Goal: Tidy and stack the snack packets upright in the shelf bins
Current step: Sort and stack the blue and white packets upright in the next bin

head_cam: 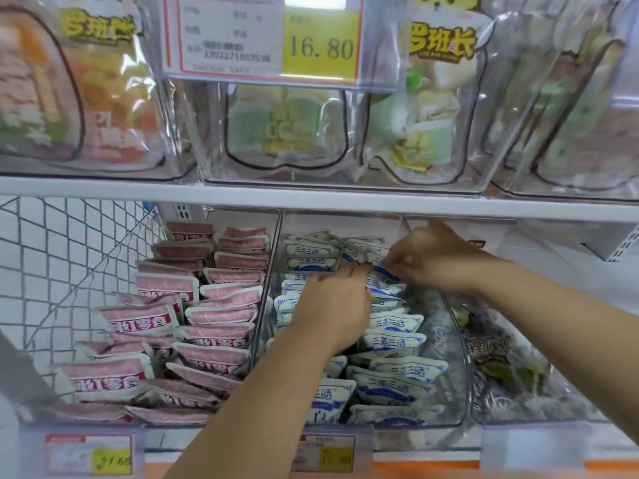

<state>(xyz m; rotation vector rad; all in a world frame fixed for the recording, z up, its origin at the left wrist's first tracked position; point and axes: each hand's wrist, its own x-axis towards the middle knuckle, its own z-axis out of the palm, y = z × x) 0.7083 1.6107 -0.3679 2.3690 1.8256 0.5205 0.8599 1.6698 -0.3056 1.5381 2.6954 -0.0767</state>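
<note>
Blue-and-white packets (394, 340): in middle clear bin (449, 350) on lower shelf, two rough rows, mostly upright, several leaning.
Left hand (332, 305): over far half of the rows, fingers curled onto packet tops.
Right hand (432, 261): at far right of same bin, fingers (397, 262) pinching one packet's edge, close to left fingertips.
Pink packets (214, 312): left bin, stacked flat and tilted.
Dark packets (498, 354): right bin.
Wire mesh (52, 257): far left.
Large pouches (283, 129): upper shelf bins, behind price tag (320, 46) reading 16.80.
</note>
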